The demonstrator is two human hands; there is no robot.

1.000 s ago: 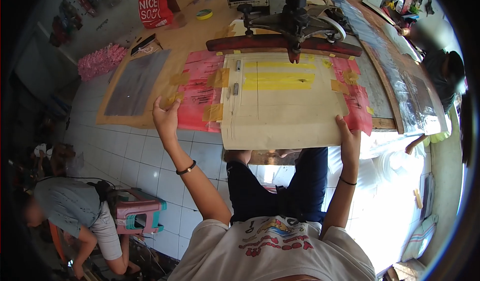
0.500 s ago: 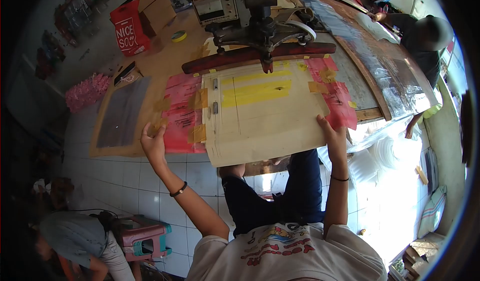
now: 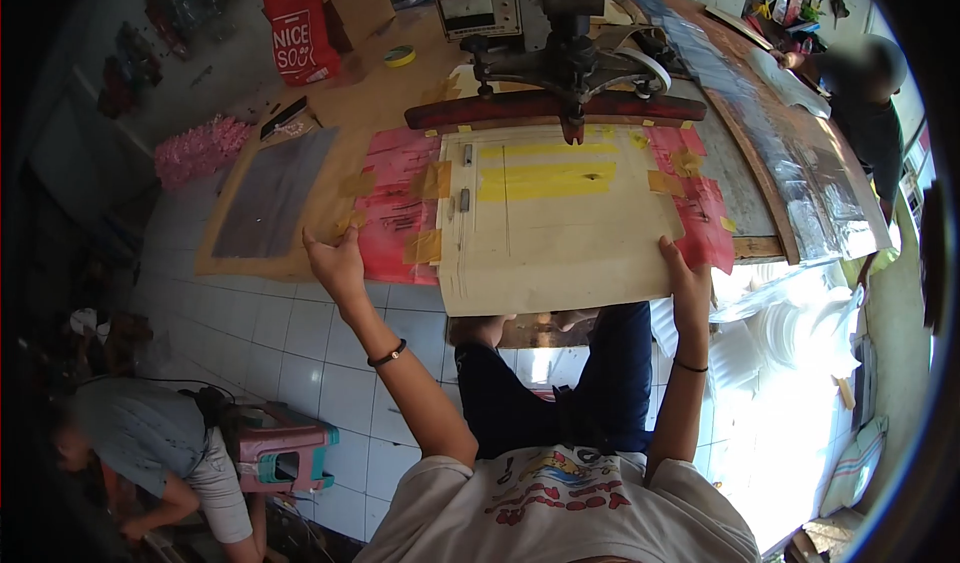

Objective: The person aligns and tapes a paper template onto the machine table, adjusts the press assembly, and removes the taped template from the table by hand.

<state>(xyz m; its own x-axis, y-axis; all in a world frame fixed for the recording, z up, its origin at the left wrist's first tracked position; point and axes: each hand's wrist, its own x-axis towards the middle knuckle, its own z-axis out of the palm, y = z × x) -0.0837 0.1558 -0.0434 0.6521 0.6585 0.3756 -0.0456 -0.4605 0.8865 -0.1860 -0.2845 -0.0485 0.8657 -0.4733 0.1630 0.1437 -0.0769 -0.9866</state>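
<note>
A tan sheet (image 3: 560, 253) with yellow tape strips (image 3: 545, 181) lies below the dark red bar (image 3: 555, 110) of a metal press. Red sheets (image 3: 390, 203) flank it, fixed with brown tape. My left hand (image 3: 337, 261) is at the table edge by the left red sheet, thumb and index finger apart, with nothing visible in it. At the tan sheet's lower right corner is my right hand (image 3: 688, 288), its thumb on top and the other fingers hidden beneath, pinching the sheet's edge.
Left on the table are a dark grey sheet (image 3: 275, 193), a red bag (image 3: 300, 48) and a yellow tape roll (image 3: 399, 56). A person (image 3: 150, 443) bends near a pink stool (image 3: 285, 453). Another person (image 3: 865, 103) stands by clear plastic (image 3: 830, 188) at right.
The camera view has shifted and tilted between frames. Both hands stay at about the same places by the sheets. The person at right has moved an arm.
</note>
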